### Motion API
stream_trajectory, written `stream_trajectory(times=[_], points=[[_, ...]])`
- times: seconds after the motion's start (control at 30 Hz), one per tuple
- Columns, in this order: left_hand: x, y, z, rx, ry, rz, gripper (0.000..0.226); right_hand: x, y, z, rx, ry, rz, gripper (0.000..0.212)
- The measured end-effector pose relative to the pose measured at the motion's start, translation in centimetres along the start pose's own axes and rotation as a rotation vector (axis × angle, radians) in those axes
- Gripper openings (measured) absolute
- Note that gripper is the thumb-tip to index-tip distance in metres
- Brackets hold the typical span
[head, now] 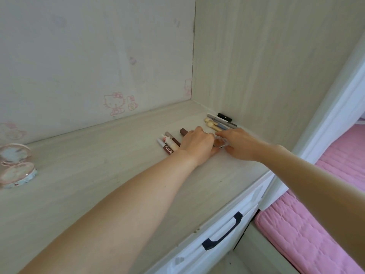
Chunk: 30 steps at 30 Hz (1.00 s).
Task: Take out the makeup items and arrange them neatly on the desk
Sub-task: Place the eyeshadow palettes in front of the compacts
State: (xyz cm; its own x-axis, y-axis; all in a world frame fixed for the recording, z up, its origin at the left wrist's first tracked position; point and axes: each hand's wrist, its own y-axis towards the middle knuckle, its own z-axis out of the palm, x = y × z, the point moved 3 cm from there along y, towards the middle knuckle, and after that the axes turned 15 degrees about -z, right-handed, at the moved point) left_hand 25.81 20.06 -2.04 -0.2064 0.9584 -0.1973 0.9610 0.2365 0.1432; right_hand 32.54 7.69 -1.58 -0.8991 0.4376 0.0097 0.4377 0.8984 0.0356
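Makeup items are seen laid out on a pale wooden desk [98, 175], toward its far right corner. Two bare arms are stretched forward over the desk. Between the two hands, a small clear compact [220, 142] with a tan pan is held flat on the surface. The left hand [197, 144] is curled over its left side, and the right hand [240, 144] pinches its right edge, index finger extended along the far side and thumb at the near side.

Just left of the left hand, a row of lip pencils and tubes [169, 144] is lined up. Further back, beside the right wall, brushes and pens [219, 123] and a black lipstick [224, 116] are arranged. At the far left edge of the desk, a round pink mirror [15, 165] is placed, well apart from the rest.

The compact is judged to be light, rigid and smooth, likely slippery and liable to crack if dropped. It is probably best taken by its opposite edges and slid, not lifted by the lid.
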Motion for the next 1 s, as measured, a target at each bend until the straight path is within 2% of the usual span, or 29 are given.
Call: stream_trajectory(times=[0.23,0.37,0.53,0.7,0.8,0.87,1.0], points=[[-0.2,-1.0,-0.2,-0.002,-0.059,-0.022,0.029,-0.1,-0.5,0.8,-0.055,-0.018,0.006,0.035],[-0.2,-2.0,-0.6,-0.016,-0.174,-0.053,0.033,0.8,-1.5,0.8,-0.163,0.092,-0.033,0.036],[0.9,-3.3,-1.3,-0.02,-0.375,-0.094,0.047,2.3,-2.6,0.1,-0.24,0.193,0.017,0.04],[2.6,-5.3,-2.9,-0.084,-0.653,-0.144,0.046,5.0,-3.2,-1.2,-0.314,0.199,0.004,0.036],[4.0,-6.9,-3.8,-0.04,-0.85,-0.227,0.046,7.4,-3.4,-1.7,-0.356,0.283,-0.011,0.034],[4.9,-8.3,-4.4,0.009,-1.067,-0.285,0.044,9.0,-3.4,-2.1,-0.381,0.369,-0.025,0.035],[7.3,-10.8,-5.5,-0.01,-1.278,-0.371,0.037,12.2,-3.0,-2.7,-0.41,0.748,-0.038,0.03]])
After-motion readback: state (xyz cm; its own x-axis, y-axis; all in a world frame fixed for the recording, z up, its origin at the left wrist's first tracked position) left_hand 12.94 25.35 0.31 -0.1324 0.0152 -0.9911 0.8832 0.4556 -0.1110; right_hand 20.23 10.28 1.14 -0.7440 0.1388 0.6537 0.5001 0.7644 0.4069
